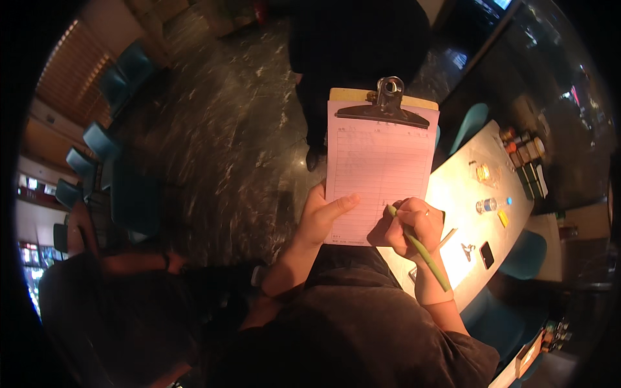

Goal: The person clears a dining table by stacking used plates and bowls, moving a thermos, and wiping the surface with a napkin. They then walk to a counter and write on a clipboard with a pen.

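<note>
My left hand (324,213) grips the lower left edge of a small clipboard (351,94), its thumb lying over the paper. Under the clipboard's black metal clip (389,109) is a pad of pink ruled forms (378,169) with print and faint writing. In my right hand (418,225) is a green pen (427,259), slanting down to the right. The pen's tip is at the lower right part of the top sheet, near a small mark. A ring shows on one finger of that hand.
To the right stands a lit table (470,203) with a plastic bottle (486,205), a phone (486,255) and condiment containers (526,150). Teal chairs (524,254) flank it. A person in dark clothes (359,43) stands ahead; another person (121,310) is at the lower left.
</note>
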Tool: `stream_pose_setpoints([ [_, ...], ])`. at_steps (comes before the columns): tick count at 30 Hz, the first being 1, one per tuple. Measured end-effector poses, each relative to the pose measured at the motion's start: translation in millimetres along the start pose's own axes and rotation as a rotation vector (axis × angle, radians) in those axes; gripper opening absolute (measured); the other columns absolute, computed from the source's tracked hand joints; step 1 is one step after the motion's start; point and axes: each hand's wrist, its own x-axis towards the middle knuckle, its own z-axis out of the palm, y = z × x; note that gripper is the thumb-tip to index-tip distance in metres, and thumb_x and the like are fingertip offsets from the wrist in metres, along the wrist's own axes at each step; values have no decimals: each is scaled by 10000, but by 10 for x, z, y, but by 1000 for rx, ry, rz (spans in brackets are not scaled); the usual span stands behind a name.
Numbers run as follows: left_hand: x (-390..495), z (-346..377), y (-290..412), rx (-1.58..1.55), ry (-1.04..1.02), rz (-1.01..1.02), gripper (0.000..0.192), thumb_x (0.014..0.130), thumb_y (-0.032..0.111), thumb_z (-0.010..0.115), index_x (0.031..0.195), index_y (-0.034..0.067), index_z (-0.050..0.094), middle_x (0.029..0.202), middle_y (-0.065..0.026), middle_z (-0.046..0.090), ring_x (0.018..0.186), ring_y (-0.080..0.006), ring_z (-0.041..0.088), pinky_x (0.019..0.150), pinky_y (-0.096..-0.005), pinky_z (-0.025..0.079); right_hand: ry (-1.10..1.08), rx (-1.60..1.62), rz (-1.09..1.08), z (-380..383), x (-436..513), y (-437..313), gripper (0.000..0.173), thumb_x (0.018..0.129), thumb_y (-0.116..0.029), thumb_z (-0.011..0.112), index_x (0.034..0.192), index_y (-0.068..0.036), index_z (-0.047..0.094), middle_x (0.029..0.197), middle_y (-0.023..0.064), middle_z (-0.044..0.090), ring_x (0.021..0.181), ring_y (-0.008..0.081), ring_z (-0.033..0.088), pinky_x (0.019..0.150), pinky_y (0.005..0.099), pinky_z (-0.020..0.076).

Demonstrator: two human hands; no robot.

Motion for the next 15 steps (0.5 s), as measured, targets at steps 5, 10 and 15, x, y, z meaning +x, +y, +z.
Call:
stream_pose_setpoints([
  [5,89,-103,28,-23,-73,-81,421,882,79,625,1265,-56,517,1163,-121,621,1062,-169,585,952,-305,443,27,-136,53,70,-45,-94,203,595,85,626,710,-1,482,621,102,520,481,221,540,438,288,442],
  [10,156,-140,116,-33,-133,-123,426,876,72,610,1269,-60,514,1170,-132,618,1074,-179,584,964,-309,436,25,-190,83,142,-53,-148,211,579,90,615,716,2,480,608,102,513,474,223,537,431,286,436],
  [15,257,-213,105,-40,-191,-192,429,875,76,599,1271,-65,513,1171,-138,618,1078,-183,585,967,-315,434,-18,-293,140,162,-39,-247,198,659,111,581,773,0,463,579,115,510,493,248,581,472,305,477],
])
